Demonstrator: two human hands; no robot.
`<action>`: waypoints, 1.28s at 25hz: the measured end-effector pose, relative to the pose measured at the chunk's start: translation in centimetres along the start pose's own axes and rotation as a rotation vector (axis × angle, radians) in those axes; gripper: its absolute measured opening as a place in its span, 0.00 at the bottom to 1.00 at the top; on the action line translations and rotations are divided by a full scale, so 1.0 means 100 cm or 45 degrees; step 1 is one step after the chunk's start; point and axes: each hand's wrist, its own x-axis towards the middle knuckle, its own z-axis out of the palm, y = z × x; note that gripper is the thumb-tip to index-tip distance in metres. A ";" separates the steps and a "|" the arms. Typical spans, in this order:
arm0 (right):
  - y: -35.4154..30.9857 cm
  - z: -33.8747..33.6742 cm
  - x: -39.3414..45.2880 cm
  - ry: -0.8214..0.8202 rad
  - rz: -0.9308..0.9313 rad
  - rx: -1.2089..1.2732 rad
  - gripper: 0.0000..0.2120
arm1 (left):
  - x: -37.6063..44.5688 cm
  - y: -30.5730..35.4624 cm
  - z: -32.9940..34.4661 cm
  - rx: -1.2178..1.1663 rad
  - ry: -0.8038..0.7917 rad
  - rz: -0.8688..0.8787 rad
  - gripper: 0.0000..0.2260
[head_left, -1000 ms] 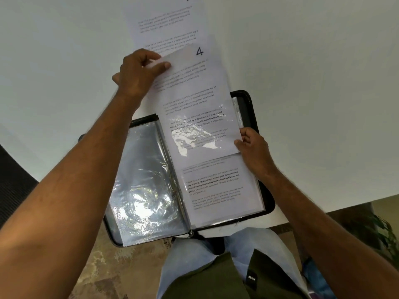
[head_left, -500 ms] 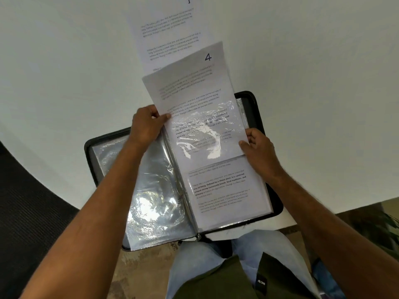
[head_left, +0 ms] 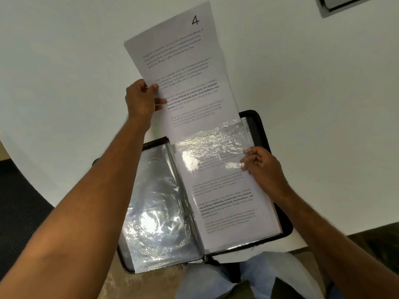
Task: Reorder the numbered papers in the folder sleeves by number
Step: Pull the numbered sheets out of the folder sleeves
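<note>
A black folder [head_left: 263,130] lies open at the near edge of a white table, its clear sleeves spread left and right. The paper numbered 4 [head_left: 190,72] sticks far out of the top of the right-hand sleeve [head_left: 216,152], with only its lower end under the plastic. My left hand [head_left: 142,100] pinches that paper's left edge, thumb on top. My right hand [head_left: 261,167] pinches the right edge of the sleeve. Another printed paper [head_left: 226,206] lies in the sleeves beneath. The left-hand sleeves [head_left: 159,203] look empty and shiny.
The white table [head_left: 313,93] stretches beyond the folder. A dark-framed object [head_left: 345,5] shows at the top right corner. A dark chair [head_left: 19,201] is at the left, and my lap [head_left: 248,279] is under the folder's near edge.
The paper numbered 4 has slid much farther up out of the sleeve, drawn by my left hand. The sheet numbered 1 beyond it is no longer in view.
</note>
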 end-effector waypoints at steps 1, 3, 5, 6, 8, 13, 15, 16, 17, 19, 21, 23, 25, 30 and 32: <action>-0.001 0.000 0.000 -0.002 0.002 -0.009 0.08 | 0.005 0.003 0.002 -0.008 0.021 -0.003 0.04; -0.002 0.000 0.000 -0.002 0.005 -0.017 0.08 | 0.013 0.007 0.006 -0.010 0.053 -0.015 0.04; -0.002 -0.001 -0.001 -0.003 0.007 -0.016 0.08 | 0.019 0.006 0.008 -0.002 0.068 -0.032 0.02; -0.003 -0.001 -0.001 -0.003 0.008 -0.016 0.08 | 0.021 0.005 0.009 -0.002 0.071 -0.042 0.03; -0.003 -0.001 -0.002 -0.007 0.015 -0.018 0.08 | 0.022 0.002 0.009 -0.033 0.067 -0.047 0.01; -0.003 -0.001 -0.007 -0.003 0.023 0.019 0.07 | 0.006 -0.012 0.001 -0.102 0.079 0.112 0.13; -0.002 -0.001 -0.011 0.001 0.032 0.047 0.07 | -0.011 -0.028 -0.005 0.099 0.096 0.215 0.14; -0.001 -0.001 -0.014 0.009 0.042 0.057 0.08 | -0.024 -0.038 -0.007 0.217 0.078 0.268 0.13; -0.001 -0.001 -0.018 0.027 0.057 0.075 0.08 | -0.039 -0.049 -0.009 0.301 0.054 0.327 0.12; 0.001 -0.003 -0.026 0.064 0.103 0.107 0.08 | -0.071 -0.069 -0.014 0.398 0.025 0.455 0.09; 0.001 -0.004 -0.038 0.043 0.140 0.107 0.07 | -0.101 -0.087 -0.020 0.533 0.022 0.561 0.08; 0.001 0.000 -0.052 -0.045 0.164 0.051 0.07 | -0.126 -0.108 -0.026 0.617 -0.049 0.589 0.07; -0.001 0.007 -0.068 -0.156 0.176 -0.044 0.07 | -0.155 -0.130 -0.032 0.621 -0.171 0.540 0.07; -0.014 0.036 -0.105 -0.243 0.056 -0.176 0.09 | -0.204 -0.165 -0.050 0.601 -0.329 0.510 0.08; -0.022 0.051 -0.119 -0.295 -0.005 -0.181 0.11 | -0.216 -0.170 -0.058 0.534 -0.340 0.446 0.07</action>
